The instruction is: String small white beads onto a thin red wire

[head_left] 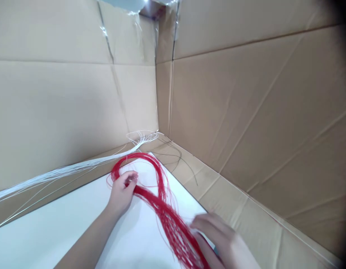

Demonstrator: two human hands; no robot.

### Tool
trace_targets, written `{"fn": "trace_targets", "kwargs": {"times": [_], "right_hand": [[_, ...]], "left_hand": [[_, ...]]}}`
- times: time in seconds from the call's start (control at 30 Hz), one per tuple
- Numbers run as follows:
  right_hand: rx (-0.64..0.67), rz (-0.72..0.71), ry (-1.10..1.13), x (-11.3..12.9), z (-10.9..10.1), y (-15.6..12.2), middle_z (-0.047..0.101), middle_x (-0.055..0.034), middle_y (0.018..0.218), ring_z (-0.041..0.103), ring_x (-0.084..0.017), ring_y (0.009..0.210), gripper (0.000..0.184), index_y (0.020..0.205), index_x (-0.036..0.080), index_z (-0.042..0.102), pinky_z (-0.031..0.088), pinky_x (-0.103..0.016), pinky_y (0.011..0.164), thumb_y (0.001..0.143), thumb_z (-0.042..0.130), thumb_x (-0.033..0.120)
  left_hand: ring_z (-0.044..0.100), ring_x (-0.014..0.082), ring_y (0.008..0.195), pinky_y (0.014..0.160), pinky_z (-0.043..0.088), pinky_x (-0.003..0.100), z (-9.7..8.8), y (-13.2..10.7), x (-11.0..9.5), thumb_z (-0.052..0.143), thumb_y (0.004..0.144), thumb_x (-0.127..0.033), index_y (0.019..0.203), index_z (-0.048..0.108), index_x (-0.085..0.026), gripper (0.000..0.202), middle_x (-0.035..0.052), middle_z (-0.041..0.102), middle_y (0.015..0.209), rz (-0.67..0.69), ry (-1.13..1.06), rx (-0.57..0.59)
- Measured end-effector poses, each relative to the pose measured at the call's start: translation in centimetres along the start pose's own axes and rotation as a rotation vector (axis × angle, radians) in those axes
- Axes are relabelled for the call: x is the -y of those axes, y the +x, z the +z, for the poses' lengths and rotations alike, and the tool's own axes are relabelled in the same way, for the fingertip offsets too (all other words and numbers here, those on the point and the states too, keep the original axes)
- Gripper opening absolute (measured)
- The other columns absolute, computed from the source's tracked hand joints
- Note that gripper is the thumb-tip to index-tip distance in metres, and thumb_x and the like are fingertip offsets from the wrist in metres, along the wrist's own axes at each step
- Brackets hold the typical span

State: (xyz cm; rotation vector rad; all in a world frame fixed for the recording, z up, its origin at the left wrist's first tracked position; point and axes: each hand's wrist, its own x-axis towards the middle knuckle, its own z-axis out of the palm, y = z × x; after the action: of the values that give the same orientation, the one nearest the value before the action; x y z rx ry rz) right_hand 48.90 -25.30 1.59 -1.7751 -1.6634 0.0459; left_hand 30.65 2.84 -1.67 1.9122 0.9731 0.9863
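A bundle of thin red wires [161, 201] lies looped on a white sheet [77, 224], running from a loop at the far end down toward the bottom edge. My left hand [121, 192] pinches the red wires at the loop's left side, fingers curled round them. My right hand [217, 239] rests on the lower part of the bundle, fingers stretched out and blurred by motion, pressing on the strands.
A bundle of white wires [77, 166] runs from the left edge to a loop near the corner. A few dark wires [180, 157] lie on the cardboard floor. Cardboard walls [245, 112] close in at the back and right.
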Motion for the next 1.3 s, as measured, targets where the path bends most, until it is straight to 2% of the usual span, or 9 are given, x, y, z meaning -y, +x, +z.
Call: {"fn": "trace_targets", "kwargs": {"times": [0.17,0.27,0.33,0.5,0.73,0.9,1.03,1.17,1.3], "right_hand": [[0.267,0.117,-0.101,4.1,5.8,11.9,0.071,-0.0055,0.113,0.066,-0.017,0.106,0.024,0.108,0.021,0.069,0.051,-0.028,0.093,0.102,0.046,0.023],[0.319,0.162,-0.165,4.4,10.1,17.2,0.069,-0.0094,0.117,0.066,-0.021,0.107,0.024,0.116,0.016,0.066,0.053,-0.036,0.093,0.101,0.054,0.03],[0.366,0.195,-0.225,4.1,12.4,19.4,0.068,-0.0094,0.116,0.066,-0.023,0.104,0.026,0.115,0.014,0.065,0.055,-0.043,0.091,0.098,0.06,0.034],[0.454,0.255,-0.384,3.6,15.0,20.9,0.065,-0.01,0.118,0.066,-0.023,0.103,0.028,0.118,0.014,0.063,0.056,-0.044,0.089,0.097,0.062,0.033],[0.555,0.274,-0.518,4.5,15.6,21.3,0.065,-0.0105,0.118,0.066,-0.023,0.102,0.03,0.119,0.013,0.062,0.057,-0.043,0.087,0.097,0.063,0.033],[0.491,0.283,-0.545,4.6,15.4,21.6,0.066,-0.0098,0.116,0.067,-0.022,0.099,0.029,0.119,0.013,0.062,0.058,-0.042,0.086,0.097,0.062,0.032],[0.399,0.19,-0.505,5.0,15.7,22.8,0.065,-0.0099,0.118,0.067,-0.022,0.099,0.031,0.124,0.015,0.06,0.058,-0.042,0.085,0.098,0.06,0.032],[0.356,0.066,-0.445,6.0,17.1,25.0,0.062,-0.0107,0.126,0.065,-0.023,0.105,0.034,0.13,0.017,0.057,0.058,-0.043,0.087,0.099,0.06,0.031],[0.37,0.04,-0.445,6.2,18.6,27.3,0.061,-0.0111,0.128,0.064,-0.025,0.109,0.032,0.126,0.016,0.059,0.056,-0.046,0.091,0.098,0.061,0.032]], "left_hand": [[0.066,0.0221,0.099,0.091,0.054,0.045,-1.4,-2.9,1.0,0.062,0.096,-0.031,0.104,0.067,-0.015,0.019,0.0067,0.069,0.107,0.138,0.212,-0.016],[0.066,0.0218,0.099,0.09,0.055,0.045,-2.0,-3.8,0.9,0.061,0.097,-0.031,0.107,0.067,-0.015,0.019,0.0071,0.069,0.108,0.191,0.321,0.024],[0.063,0.025,0.111,0.097,0.051,0.049,-2.3,-4.2,0.9,0.062,0.096,-0.03,0.112,0.066,-0.016,0.022,0.0087,0.067,0.118,0.24,0.401,0.086],[0.049,0.0322,0.134,0.111,0.038,0.06,-2.4,-4.3,1.4,0.063,0.095,-0.031,0.131,0.059,-0.019,0.038,0.0122,0.055,0.143,0.259,0.533,0.192],[0.049,0.0319,0.134,0.112,0.036,0.06,-2.0,-4.0,1.8,0.061,0.096,-0.033,0.133,0.058,-0.02,0.039,0.012,0.056,0.141,0.229,0.572,0.244],[0.054,0.0296,0.128,0.108,0.042,0.056,-2.1,-4.2,1.3,0.062,0.096,-0.032,0.123,0.064,-0.018,0.031,0.0114,0.06,0.136,0.248,0.559,0.221],[0.059,0.0265,0.121,0.103,0.048,0.051,-3.4,-3.2,1.0,0.062,0.096,-0.03,0.114,0.067,-0.018,0.023,0.0101,0.063,0.131,0.167,0.553,0.076],[0.063,0.0251,0.111,0.098,0.051,0.05,-5.7,-1.4,2.1,0.061,0.097,-0.032,0.113,0.066,-0.017,0.023,0.0095,0.066,0.122,-0.098,0.598,-0.163],[0.062,0.0263,0.113,0.098,0.05,0.051,-7.0,-0.3,3.5,0.062,0.096,-0.034,0.116,0.065,-0.017,0.027,0.0098,0.065,0.122,-0.244,0.575,-0.217]]}}
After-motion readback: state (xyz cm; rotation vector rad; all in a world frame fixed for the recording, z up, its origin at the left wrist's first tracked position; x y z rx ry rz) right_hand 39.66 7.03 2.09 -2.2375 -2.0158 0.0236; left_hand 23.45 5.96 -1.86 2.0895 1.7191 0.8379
